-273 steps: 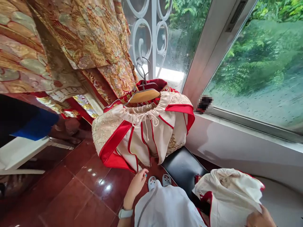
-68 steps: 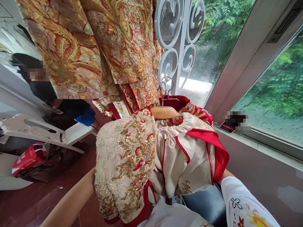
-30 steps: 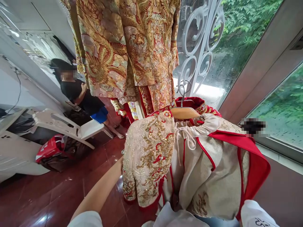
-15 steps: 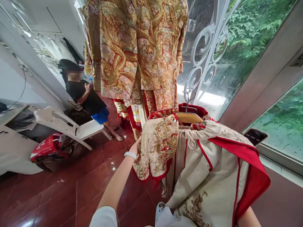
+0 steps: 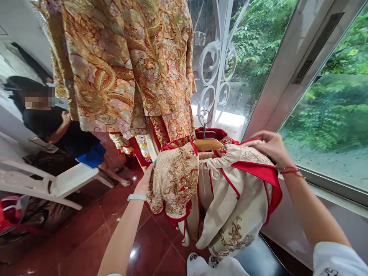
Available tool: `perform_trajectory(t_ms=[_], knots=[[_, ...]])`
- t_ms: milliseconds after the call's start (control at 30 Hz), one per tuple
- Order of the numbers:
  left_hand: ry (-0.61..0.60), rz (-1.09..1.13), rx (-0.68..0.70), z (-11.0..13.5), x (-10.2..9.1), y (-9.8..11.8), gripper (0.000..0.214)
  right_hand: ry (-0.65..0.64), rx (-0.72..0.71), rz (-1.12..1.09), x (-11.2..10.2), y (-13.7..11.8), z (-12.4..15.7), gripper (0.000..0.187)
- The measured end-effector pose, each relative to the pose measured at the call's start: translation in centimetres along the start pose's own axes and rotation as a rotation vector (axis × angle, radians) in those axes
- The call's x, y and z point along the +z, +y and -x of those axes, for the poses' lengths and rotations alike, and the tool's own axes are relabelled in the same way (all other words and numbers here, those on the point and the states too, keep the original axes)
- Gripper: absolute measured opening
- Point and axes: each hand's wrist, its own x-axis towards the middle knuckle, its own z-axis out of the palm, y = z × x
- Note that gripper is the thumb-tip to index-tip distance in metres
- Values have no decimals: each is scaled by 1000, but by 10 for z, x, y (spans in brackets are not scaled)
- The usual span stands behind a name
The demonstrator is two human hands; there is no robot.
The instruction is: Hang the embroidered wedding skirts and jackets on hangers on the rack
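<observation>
A cream jacket (image 5: pixel 178 180) with gold beading and red edging hangs together with a cream drawstring skirt (image 5: pixel 227 203) on a hanger (image 5: pixel 208 144). My left hand (image 5: pixel 146 180) grips the jacket's sleeve at the left, thumb on the near side and the other fingers mostly hidden behind the cloth. At the upper right, my right hand (image 5: pixel 271 147) pinches a red-trimmed edge of the cream garment between thumb and fingers. White drawstrings (image 5: pixel 211 166) are tied in a bow at the front.
Gold-and-red embroidered robes (image 5: pixel 129 69) hang just behind. A white scroll grille (image 5: pixel 214 69) and a window (image 5: pixel 330 126) stand to the right. A person in black (image 5: pixel 54 119) is at the left near a white chair (image 5: pixel 74 178). The floor (image 5: pixel 143 237) is red tile.
My right hand has come up from the lower right onto the garment's upper edge. The red flap hangs lower and closer in. The view has swung right; my left hand stays on the sleeve.
</observation>
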Motion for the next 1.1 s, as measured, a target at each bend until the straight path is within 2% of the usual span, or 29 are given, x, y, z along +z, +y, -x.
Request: perform_trajectory(t_ms=[67,133,200,233,267,333,400,500,633,700,767,833,933,1033,1100], knots=[[-26,33,-54,-1,3,-1,48,6,-104,63,-12,-36,-8,22],[-79,47,-118,-1,6,-2,53,82,-232,226,-23,-71,0,16],[-121,46,-158,1,8,-3,60,96,-260,391,-29,-86,22,22],[-140,44,-162,2,9,-3,63,53,-234,432,-30,-82,36,26],[-154,43,-153,2,9,-2,67,-15,-190,449,-29,-71,50,32],[-178,40,-116,4,10,1,77,-111,-136,446,-22,-33,70,41],[-202,42,-96,4,12,4,85,-49,-140,434,-11,11,78,40],[-201,42,-126,2,12,9,90,76,-125,249,6,61,70,41],[-140,11,-157,8,13,14,94,140,118,-57,12,98,64,42],[-110,-13,-124,15,14,16,94,119,204,-108,13,110,71,34],[-100,-30,-68,23,14,19,91,139,232,-81,11,115,80,27],[-104,-39,-9,31,14,23,85,259,213,2,5,105,84,26],[-93,-34,58,39,15,25,74,461,96,192,-18,59,76,26],[-68,-13,82,45,21,22,67,522,-77,417,-44,-8,73,26],[-43,-12,82,49,26,18,66,506,-171,506,-54,-43,87,25]])
